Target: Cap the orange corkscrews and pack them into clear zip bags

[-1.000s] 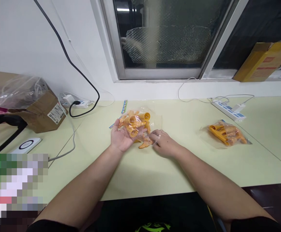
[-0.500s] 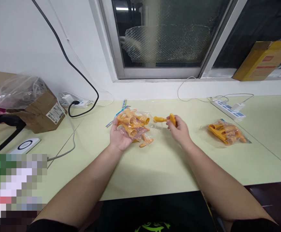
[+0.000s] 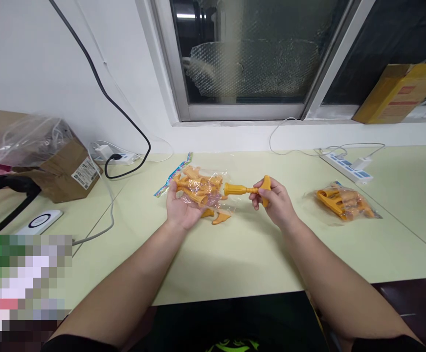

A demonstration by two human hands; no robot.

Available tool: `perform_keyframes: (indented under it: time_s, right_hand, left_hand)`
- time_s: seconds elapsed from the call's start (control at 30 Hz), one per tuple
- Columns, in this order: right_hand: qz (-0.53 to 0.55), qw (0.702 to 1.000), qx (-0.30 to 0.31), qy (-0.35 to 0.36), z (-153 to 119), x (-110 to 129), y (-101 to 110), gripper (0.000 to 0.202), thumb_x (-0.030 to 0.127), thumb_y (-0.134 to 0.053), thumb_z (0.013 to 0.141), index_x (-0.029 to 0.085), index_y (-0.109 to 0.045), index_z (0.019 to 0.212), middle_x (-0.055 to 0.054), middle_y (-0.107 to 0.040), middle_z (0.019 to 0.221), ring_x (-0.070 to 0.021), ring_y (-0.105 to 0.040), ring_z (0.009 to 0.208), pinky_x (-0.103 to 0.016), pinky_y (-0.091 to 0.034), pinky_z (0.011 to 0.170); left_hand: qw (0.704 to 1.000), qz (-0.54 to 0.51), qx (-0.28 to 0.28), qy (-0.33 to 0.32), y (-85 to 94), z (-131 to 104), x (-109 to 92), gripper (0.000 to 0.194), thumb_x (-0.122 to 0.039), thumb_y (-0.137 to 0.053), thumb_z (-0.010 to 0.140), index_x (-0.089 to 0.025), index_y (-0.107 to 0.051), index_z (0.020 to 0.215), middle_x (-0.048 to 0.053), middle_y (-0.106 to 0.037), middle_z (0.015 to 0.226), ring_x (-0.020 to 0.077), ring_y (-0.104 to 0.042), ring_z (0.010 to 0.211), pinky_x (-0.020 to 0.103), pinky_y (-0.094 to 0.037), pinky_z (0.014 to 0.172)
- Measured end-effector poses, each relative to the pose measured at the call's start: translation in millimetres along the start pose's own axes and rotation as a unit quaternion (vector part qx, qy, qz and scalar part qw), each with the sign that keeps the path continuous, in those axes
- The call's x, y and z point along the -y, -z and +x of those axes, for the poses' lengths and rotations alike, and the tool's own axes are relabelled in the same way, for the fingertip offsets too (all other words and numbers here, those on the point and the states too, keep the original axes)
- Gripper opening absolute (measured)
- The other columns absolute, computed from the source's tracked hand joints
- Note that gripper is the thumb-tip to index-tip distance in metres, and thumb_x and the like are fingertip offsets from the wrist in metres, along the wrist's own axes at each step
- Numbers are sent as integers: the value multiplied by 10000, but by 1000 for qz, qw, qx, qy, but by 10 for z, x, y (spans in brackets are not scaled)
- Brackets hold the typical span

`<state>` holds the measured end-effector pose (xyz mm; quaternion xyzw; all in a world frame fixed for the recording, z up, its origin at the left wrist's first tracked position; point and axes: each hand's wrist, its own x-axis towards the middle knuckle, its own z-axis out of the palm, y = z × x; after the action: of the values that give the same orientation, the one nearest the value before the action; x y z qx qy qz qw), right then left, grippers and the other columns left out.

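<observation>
My left hand (image 3: 181,211) holds a clear plastic bag (image 3: 213,177) full of yellow-orange plastic pieces, palm up with the thumb on its left edge; most fingers are hidden beneath it. A blue patterned strip (image 3: 172,175) runs along the bag's upper left side. Just below the bag, loose curved orange pieces (image 3: 220,218) lie on the table. My right hand (image 3: 277,201) is closed around the wide crosspiece of a yellow plastic piece (image 3: 237,189). Its thin stem and wider, tube-like end point left toward the bag's edge.
A second clear bag of yellow-orange pieces (image 3: 345,201) lies at right on the pale table (image 3: 235,264). Behind are power strips (image 3: 347,167) with white cables. On the left stand a cardboard box (image 3: 62,176), a black cable (image 3: 100,83) and a white charging pad (image 3: 38,221).
My right hand has turned the yellow piece, so more of its stem and tube end shows, closer to the bag. The bag in my left hand has tilted slightly.
</observation>
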<state>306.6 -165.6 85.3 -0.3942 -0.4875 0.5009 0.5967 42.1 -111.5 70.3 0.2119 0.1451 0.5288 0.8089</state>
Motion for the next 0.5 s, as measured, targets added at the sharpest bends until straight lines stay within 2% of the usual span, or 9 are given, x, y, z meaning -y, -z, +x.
perform_keyframes:
  time_s: [0.13,0.23,0.33,0.4,0.5]
  right_hand:
    - [16,999,28,-28,-30,-67,-96,308,444,-802,825,236,-658,1000,-51,-782,921,-182,-689,716,-331,-549,625]
    - [70,995,32,-58,-66,-97,-237,368,459,-829,807,251,-662,1060,-72,-796,1029,-228,-737,929,-387,-585,806]
    - [106,990,43,-86,-99,-128,-357,388,443,-828,810,263,-648,1102,-87,-791,1119,-260,-717,1126,-424,-559,943]
    - [87,991,44,-88,-103,-161,-377,379,444,-808,829,261,-630,1109,-86,-784,1138,-261,-703,1169,-429,-544,975]
    - [-9,999,4,-38,-81,-224,-317,341,466,-751,883,249,-611,1106,-83,-766,1138,-250,-706,1142,-426,-538,980]
  left_hand:
    - [1000,4,13,14,-21,-18,17,681,-687,-393,996,-317,-486,1560,97,-652,1465,377,-571,1396,665,-441,1140]
    - [1000,2,12,19,-36,-29,44,664,-687,-374,1003,-321,-510,1541,87,-647,1472,368,-561,1404,660,-460,1127]
    - [1000,2,-13,20,-66,-39,66,684,-696,-364,1005,-273,-543,1513,107,-642,1475,370,-538,1426,642,-473,1123]
    - [1000,1,-21,19,-81,-39,65,692,-701,-368,1002,-261,-549,1504,111,-633,1485,375,-528,1434,645,-470,1124]
    - [1000,2,-9,17,-76,-28,46,659,-687,-393,998,-295,-550,1503,96,-642,1478,382,-526,1435,662,-462,1122]
